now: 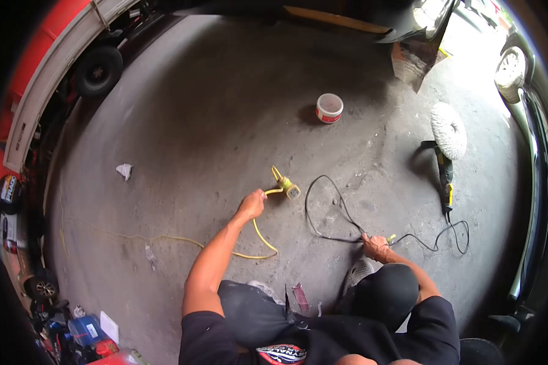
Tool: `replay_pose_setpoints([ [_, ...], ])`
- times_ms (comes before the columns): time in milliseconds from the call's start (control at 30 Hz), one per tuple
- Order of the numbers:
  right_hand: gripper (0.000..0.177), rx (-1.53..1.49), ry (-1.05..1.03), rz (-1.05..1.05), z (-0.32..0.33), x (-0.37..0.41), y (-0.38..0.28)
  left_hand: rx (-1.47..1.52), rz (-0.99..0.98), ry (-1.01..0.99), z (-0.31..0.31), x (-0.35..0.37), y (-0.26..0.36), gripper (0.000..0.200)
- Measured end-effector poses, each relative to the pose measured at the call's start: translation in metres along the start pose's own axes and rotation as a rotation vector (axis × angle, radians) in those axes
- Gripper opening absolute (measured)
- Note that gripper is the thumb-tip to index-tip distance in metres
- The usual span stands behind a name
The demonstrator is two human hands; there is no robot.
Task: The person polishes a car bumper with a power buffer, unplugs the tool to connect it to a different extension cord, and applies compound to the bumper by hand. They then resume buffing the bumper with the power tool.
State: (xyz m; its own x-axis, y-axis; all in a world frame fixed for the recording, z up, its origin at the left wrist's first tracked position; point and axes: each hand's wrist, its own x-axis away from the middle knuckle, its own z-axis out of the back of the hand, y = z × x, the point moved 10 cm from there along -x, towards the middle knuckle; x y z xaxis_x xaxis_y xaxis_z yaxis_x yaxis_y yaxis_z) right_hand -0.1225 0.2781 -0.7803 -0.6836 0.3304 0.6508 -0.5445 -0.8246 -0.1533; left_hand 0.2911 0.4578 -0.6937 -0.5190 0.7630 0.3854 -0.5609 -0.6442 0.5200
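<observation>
Head camera looked straight down on a yellow extension cord (259, 234) that ran in from the left across the grey concrete floor (225, 109) and ended in a chunky yellow socket block (291, 190), which lay on the floor just beyond the left hand (251, 205). That hand was closed around the cord just behind the block. The right hand (376, 246), low beside the bent knee, was clenched on a thin black power cord (323, 207); a small yellowish piece showed at its fingers, too small to tell whether it was the plug. The two cord ends lay well apart, so joining them looked like the work in hand. It would have gone best with the left grip shifted onto the socket block itself, its face turned toward the right hand, and the black loop drawn out flat so that it neither kinked nor dragged the machine. That cord trailed right to a black and yellow handheld polisher (446, 176) with a round white wool pad (449, 129), lying beside a dark car (530, 152); its switch was worth checking first. Further off stood a white plastic tub with a red label (329, 107).
</observation>
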Motion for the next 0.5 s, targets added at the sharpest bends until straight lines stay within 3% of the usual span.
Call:
replay_pose_setpoints([
  [33, 0.027, -0.073, -0.01, -0.106, -0.002, 0.007, 0.004, -0.042, 0.025, 0.12, 0.012, 0.002, -0.011, 0.026],
  [100, 0.03, -0.073, -0.011, -0.109, -0.021, 0.012, 0.019, -0.126, 0.146, 0.054, 0.027, 0.028, -0.012, 0.029],
  [167, 0.029, -0.034, -0.018, -0.024, -0.029, 0.009, 0.022, -0.342, 0.2, -0.154, 0.005, 0.039, -0.044, 0.03],
  [233, 0.026, -0.101, -0.022, 0.036, 0.01, 0.021, 0.007, -0.366, 0.208, -0.21, -0.01, 0.035, -0.066, 0.031],
  [300, 0.024, -0.878, -0.23, -0.068, 0.021, 0.033, -0.002, -0.374, 0.235, -0.387, -0.03, 0.045, -0.064, 0.031],
  [333, 0.02, -1.242, -0.262, 0.052, 0.025, 0.037, -0.012, -0.333, 0.278, -0.433, -0.011, 0.06, -0.039, 0.033],
  [433, 0.03, -1.377, -0.49, 0.076, 0.072, 0.071, -0.035, -0.48, 0.365, -0.382, -0.005, 0.053, -0.062, 0.041],
  [467, 0.04, -1.319, -0.583, 0.009, 0.068, 0.075, -0.031, -0.477, 0.363, -0.381, -0.004, 0.053, -0.063, 0.041],
  [500, 0.04, -1.317, -0.58, 0.005, 0.069, 0.075, -0.032, -0.405, 0.363, -0.22, 0.009, 0.049, -0.061, 0.042],
])
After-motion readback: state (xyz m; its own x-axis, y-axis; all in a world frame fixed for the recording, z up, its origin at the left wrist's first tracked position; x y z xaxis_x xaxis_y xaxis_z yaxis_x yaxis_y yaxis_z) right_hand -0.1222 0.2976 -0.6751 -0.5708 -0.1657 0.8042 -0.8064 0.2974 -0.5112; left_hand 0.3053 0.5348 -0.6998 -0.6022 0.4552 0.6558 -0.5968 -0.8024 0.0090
